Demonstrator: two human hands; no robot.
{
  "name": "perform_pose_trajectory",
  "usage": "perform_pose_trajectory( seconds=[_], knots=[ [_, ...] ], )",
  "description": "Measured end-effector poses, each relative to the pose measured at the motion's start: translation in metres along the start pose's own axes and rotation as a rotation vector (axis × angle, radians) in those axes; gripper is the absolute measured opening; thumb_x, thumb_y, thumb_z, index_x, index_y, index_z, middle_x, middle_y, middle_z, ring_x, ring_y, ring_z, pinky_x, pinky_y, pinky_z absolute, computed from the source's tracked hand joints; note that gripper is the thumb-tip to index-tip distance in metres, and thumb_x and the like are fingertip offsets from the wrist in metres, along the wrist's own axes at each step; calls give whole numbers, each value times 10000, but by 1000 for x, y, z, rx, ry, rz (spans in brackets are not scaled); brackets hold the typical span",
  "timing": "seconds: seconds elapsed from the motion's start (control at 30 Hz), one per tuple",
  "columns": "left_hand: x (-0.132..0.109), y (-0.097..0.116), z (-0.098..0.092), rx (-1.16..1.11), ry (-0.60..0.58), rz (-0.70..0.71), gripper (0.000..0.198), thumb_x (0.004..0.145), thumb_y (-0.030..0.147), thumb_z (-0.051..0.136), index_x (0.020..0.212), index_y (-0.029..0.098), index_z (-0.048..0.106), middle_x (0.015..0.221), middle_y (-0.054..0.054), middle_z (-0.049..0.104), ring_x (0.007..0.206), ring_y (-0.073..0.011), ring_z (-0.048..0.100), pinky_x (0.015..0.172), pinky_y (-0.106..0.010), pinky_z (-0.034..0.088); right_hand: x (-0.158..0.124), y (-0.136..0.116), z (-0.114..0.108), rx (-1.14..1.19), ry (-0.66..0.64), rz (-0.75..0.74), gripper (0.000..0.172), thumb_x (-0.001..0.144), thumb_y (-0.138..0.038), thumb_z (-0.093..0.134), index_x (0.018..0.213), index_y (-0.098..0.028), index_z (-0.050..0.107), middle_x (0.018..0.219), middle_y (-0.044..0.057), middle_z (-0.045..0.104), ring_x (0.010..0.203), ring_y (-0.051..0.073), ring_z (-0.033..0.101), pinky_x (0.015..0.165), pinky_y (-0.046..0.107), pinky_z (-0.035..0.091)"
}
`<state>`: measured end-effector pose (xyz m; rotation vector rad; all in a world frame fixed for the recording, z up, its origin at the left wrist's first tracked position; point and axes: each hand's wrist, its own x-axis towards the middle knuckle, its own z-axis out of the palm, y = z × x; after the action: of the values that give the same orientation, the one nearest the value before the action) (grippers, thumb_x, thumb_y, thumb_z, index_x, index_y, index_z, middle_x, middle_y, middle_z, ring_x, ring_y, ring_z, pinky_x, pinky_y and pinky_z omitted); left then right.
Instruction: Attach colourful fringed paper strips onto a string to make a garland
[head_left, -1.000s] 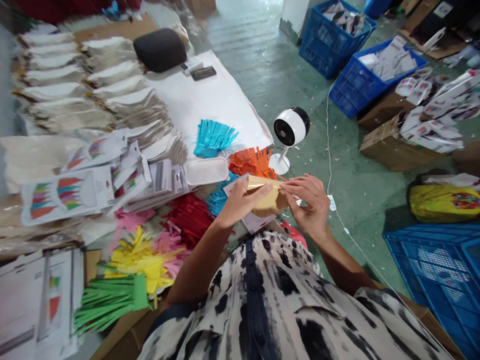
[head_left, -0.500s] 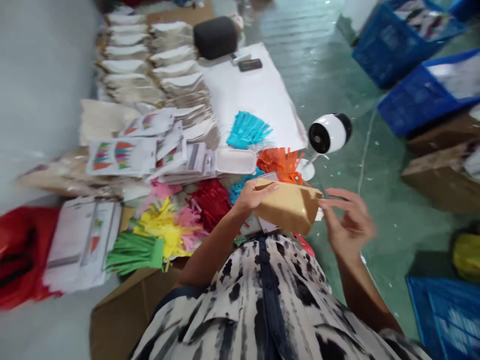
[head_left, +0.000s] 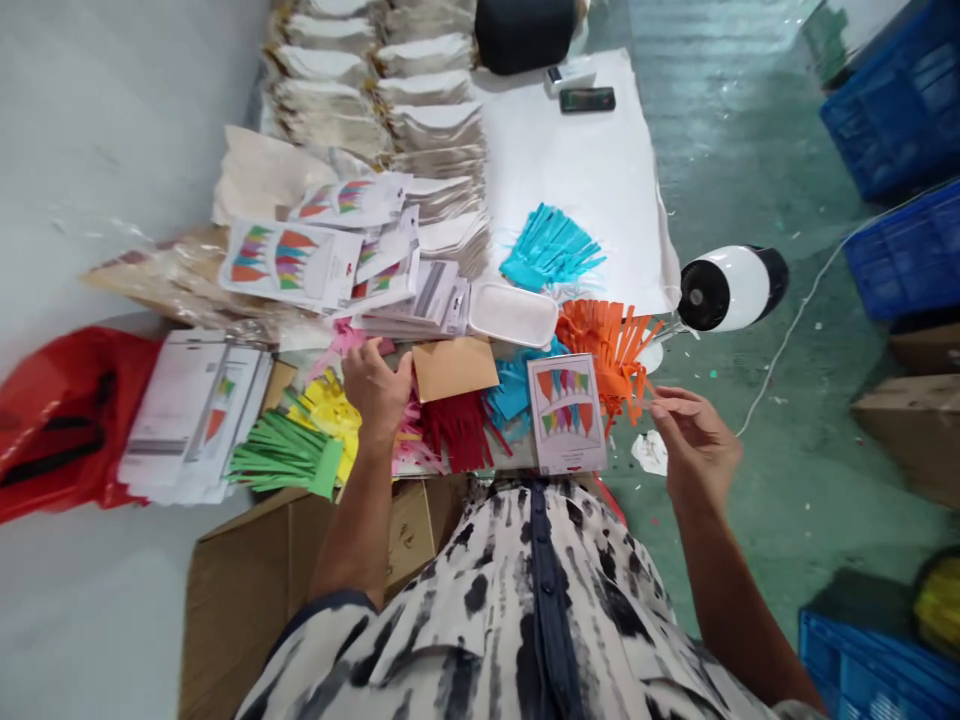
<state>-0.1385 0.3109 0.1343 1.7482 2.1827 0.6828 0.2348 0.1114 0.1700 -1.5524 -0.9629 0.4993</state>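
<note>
Closest to the camera, the person's printed shirt (head_left: 540, 600) fills the bottom of the view, and both forearms reach forward from it. The left hand (head_left: 377, 390) is palm down above the pink and yellow paper fringes. Its fingers (head_left: 390, 365) are spread and a little bent, and they grasp nothing. The right hand (head_left: 697, 447) is lifted at the right side, over the floor, with the fingers loose and extended toward the orange fringe (head_left: 611, 350). It is a bit blurred, but it also seems to hold nothing.

Between the hands, the bunting card (head_left: 566, 413) lies flat on the blue fringe (head_left: 514, 395), and the brown envelope (head_left: 454, 368) lies just beside the left hand, apart from the card. Neither hand grips them now, so in my judgement this is a pause between two handlings, and to handle them again needs a new grip.

Around them are the red fringe (head_left: 457, 430) and green fringe (head_left: 281, 455). Farther away are a plastic tray (head_left: 514, 314), a white sheet (head_left: 577, 150) with a phone (head_left: 586, 100), stacks of white paper (head_left: 427, 125), and a small white camera (head_left: 727, 288).
</note>
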Motion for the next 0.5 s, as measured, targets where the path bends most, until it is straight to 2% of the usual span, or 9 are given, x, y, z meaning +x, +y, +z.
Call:
perform_pose_trajectory(
  seconds=[0.03,0.07,0.1,0.13,0.17,0.2,0.27,0.37,0.5],
  knots=[
    [-11,6,7,13,44,72,387,889,360,704,1225,171,677,1298,-191,681,1273,-350,591,1107,-485,436,3,8,2,35,12,55,113,893,-329,806,976,-252,796,1118,70,728,1101,254,718,964,465,596],
    [-25,16,17,-19,-1,140,341,944,344,641,1238,176,677,1260,-175,698,1237,-330,615,1097,-468,447,5,17,3,79,37,123,119,870,-333,830,940,-242,796,1077,64,740,1068,242,725,948,440,599],
    [-42,27,31,-82,-96,178,277,977,343,601,1183,183,693,1164,-151,727,1125,-303,664,1036,-438,485,7,26,4,118,62,185,133,845,-337,853,907,-235,795,1033,57,752,1031,232,733,935,423,600],
    [-60,40,47,-164,-239,192,254,999,364,590,1151,193,699,1077,-122,748,1005,-272,697,959,-398,520,10,36,5,133,60,230,152,834,-350,861,900,-231,793,1007,53,762,1005,226,737,931,416,599],
    [-78,53,65,-238,-390,199,271,999,395,615,1170,199,693,1036,-103,755,932,-252,710,903,-370,537,12,46,6,134,50,263,169,829,-364,863,899,-228,791,999,54,771,994,224,740,929,414,598],
    [-94,65,83,-276,-484,211,312,983,410,656,1212,199,678,1045,-100,756,915,-249,715,881,-364,545,15,56,7,124,26,286,184,829,-380,861,900,-226,790,1015,59,778,1002,227,742,928,415,597],
    [-117,85,116,-291,-488,297,427,958,392,710,1326,191,631,1225,-140,721,1107,-288,688,1005,-409,522,22,76,12,84,-73,296,213,843,-419,842,900,-223,784,1113,82,777,1065,240,736,939,426,596],
    [-127,101,149,-244,-445,399,610,914,428,777,1439,195,571,1400,-176,623,1331,-340,557,1176,-486,409,39,102,23,-17,-300,225,246,887,-468,791,907,-223,776,1315,117,728,1215,259,693,1062,492,543],
    [-117,108,170,-134,-432,393,714,840,541,830,1432,210,606,1367,-178,598,1293,-372,515,1156,-516,404,68,131,43,-165,-531,103,258,906,-503,765,902,-245,778,1495,117,644,1459,304,516,1240,626,325]
  ],
)
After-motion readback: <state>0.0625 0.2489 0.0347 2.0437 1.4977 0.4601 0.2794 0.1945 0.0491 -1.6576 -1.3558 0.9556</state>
